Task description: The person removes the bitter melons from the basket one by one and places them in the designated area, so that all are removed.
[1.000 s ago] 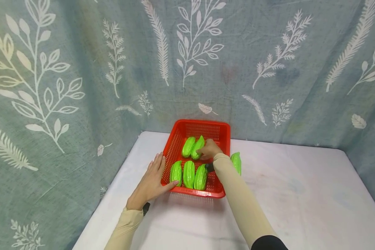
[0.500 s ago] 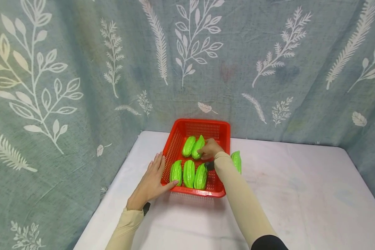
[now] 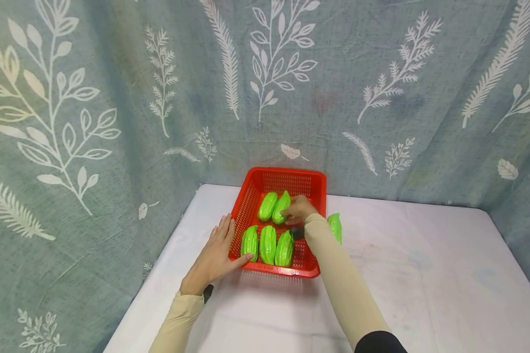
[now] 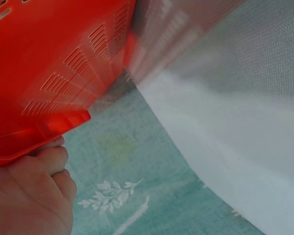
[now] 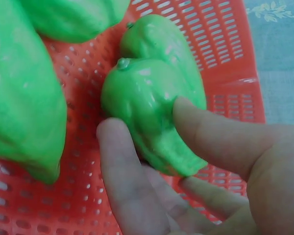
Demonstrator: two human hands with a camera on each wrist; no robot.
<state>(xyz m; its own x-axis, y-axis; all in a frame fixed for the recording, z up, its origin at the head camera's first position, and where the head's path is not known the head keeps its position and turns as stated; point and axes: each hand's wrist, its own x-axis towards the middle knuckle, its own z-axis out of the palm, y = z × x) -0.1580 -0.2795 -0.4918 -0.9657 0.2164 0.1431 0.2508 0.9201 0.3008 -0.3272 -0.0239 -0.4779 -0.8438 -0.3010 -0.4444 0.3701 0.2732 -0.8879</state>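
Observation:
In the head view my left hand [image 3: 214, 255] rests with straight fingers along the left side of a red plastic basket [image 3: 251, 184]. Its thumb lies over the front rim. My right hand [image 3: 299, 211] reaches into the basket from the right. Its thumb and fingers pinch a glossy green ribbed gourd [image 5: 142, 93], the right one of two in the back row. The other back gourd [image 3: 267, 206] lies right beside it. Three more gourds [image 3: 268, 245] form the front row.
Another green gourd [image 3: 334, 226] lies on the white-covered table [image 3: 424, 274] outside the basket's right wall, partly hidden by the right sleeve [image 3: 344, 274]. A grey-green leaf-patterned curtain [image 3: 335, 98] hangs close behind the basket and along the left.
Both hands stay nearly in place. The right hand keeps to the same gourd, and the small shift of the whole scene is the head camera moving.

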